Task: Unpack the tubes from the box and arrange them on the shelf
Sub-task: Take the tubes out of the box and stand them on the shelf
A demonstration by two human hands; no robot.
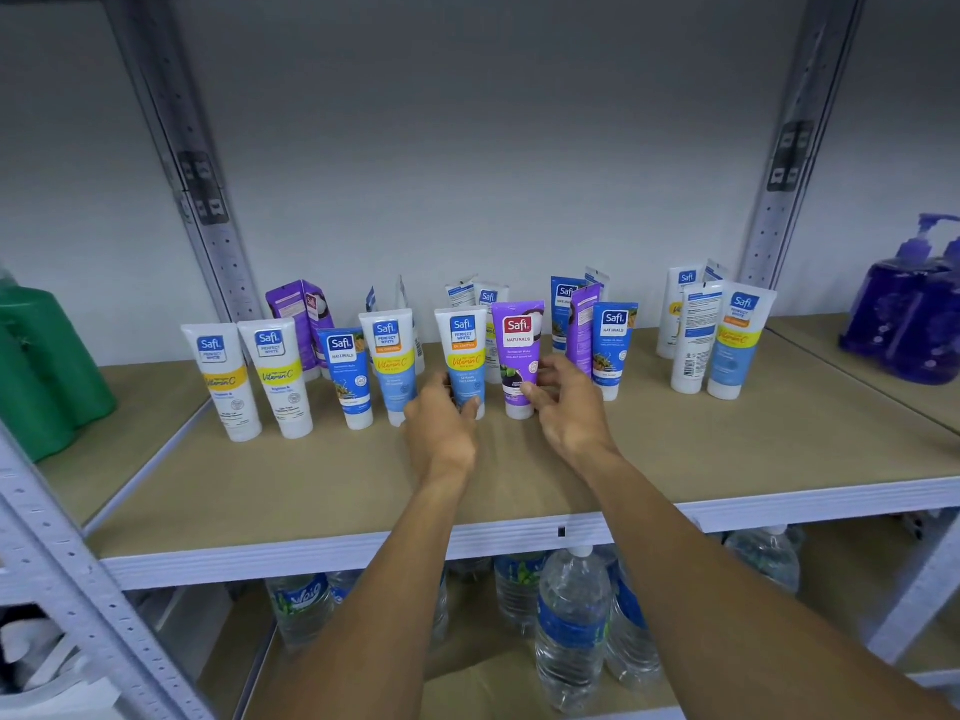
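Observation:
Several Safi tubes stand cap-down in rows on the tan shelf board (322,491). My left hand (441,428) grips the lower part of a white and blue Vitamin C tube (464,345). My right hand (566,407) pinches the lower part of a purple Naturals tube (518,340) just right of it. Both tubes stand upright on the board, side by side. Two white and yellow tubes (244,376) stand at the left end of the front row. A blue Naturals tube (613,345) stands right of my right hand. No box is in view.
Green bottles (47,366) fill the left bay and purple pump bottles (914,324) the right one. Water bottles (571,615) stand on the shelf below. Grey perforated uprights (208,200) frame the bay. Bare board lies in front of the tubes.

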